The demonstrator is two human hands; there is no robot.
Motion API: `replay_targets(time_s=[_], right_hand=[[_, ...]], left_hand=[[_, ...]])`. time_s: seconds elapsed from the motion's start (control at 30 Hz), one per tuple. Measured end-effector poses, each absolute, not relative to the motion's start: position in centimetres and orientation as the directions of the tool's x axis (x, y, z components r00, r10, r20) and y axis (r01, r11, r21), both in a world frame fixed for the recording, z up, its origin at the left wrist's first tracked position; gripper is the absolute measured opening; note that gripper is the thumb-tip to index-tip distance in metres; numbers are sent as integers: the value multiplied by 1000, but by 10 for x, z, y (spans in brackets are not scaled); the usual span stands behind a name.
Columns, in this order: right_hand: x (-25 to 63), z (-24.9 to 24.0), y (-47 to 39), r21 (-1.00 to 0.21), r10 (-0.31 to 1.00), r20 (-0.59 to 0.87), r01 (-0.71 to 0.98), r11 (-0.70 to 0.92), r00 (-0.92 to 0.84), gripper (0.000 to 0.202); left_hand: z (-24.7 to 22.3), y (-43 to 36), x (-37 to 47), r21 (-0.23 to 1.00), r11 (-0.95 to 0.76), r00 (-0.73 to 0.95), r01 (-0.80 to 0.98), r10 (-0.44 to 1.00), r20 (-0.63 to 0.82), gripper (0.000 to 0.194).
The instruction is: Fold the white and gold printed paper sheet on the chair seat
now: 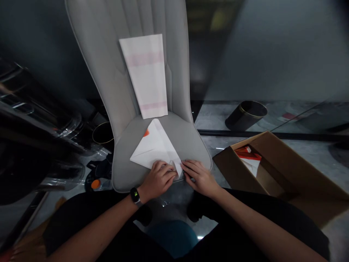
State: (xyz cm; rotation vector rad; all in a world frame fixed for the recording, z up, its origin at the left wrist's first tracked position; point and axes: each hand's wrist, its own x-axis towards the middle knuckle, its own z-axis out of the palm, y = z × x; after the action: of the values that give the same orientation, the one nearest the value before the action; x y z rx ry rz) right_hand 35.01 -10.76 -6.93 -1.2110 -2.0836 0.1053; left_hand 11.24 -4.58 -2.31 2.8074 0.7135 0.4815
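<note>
A white folded sheet of paper (156, 143) with an orange patch near its upper left edge lies on the grey chair seat (122, 178). It has a rounded top point and slanting creases. My left hand (160, 179), wearing a dark wristband, bends its fingers over the front edge of the sheet by a small raised fold. At the right corner of the paper, my right hand (200, 177) holds its fingers together, pinching the tip. Behind, a longer white folded paper (148, 78) with pale pink bands leans against the chair back.
To the right, an open cardboard box (289, 160) holds red-and-white folded paper (251, 160). A dark bin (105, 134) stands left of the chair, and another round bin (245, 116) shows at the right by the glass. My knees flank the chair's front.
</note>
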Motion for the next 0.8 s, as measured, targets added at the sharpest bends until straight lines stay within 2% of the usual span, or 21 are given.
replay_targets(time_s=[0.17,0.33,0.63,0.8], right_hand=[[354,-70,-107,-380,814,476,757,531,-332,52],[359,-70,-106,-344,782,496,741,577,-379,52],[341,-56,-112,-333,775,346,703,628,-529,71],[342,-59,-111,-337,781,311,706,623,-542,75]], left_hand=[[-25,-44,114,292,-815,789,500,568,236,16],[-25,-42,113,289,-777,751,560,623,221,14],[-21,-36,106,330,-792,775,513,593,218,18],[-26,-33,104,335,-771,752,542,623,216,18]])
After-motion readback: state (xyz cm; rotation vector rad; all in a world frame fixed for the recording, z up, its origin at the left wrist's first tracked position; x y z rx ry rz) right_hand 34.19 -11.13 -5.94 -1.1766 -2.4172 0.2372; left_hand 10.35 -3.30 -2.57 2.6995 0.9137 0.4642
